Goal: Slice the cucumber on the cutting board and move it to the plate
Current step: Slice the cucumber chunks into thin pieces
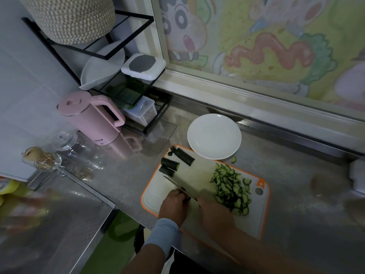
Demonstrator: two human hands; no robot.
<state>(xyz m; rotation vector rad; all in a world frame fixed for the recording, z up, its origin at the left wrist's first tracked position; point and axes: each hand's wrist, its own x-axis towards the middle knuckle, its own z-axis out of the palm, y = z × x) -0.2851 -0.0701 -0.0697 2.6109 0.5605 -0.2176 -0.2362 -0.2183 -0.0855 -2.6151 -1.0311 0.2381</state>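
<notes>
Head view: a white cutting board (155, 195) with an orange rim lies on the steel counter (296, 184), near the middle of the scene. The left hand (173, 205), with a pale sleeve at its wrist, is curled round the handle of a knife (173, 181) whose broad blade points to the far left across the board. The right hand (215, 213) lies back up just right of the blade. Its fingers are turned down out of sight, so I cannot tell whether it holds anything.

A heap of thin cucumber slices (231, 191) sits on the right part of the board, just beside the right hand. Three uncut cucumber chunks (184, 156) lie at the board's far left corner.

A white plate (214, 136) stands on the counter at the board's far edge, and one stray slice (234, 159) lies on the counter beside it.

To the far left stands a pink electric kettle (92, 119). Small dark print near its base is too small to read. A black wire rack (126, 89) stands behind it. The window pane (256, 46) bears a cartoon drawing with no legible writing.
</notes>
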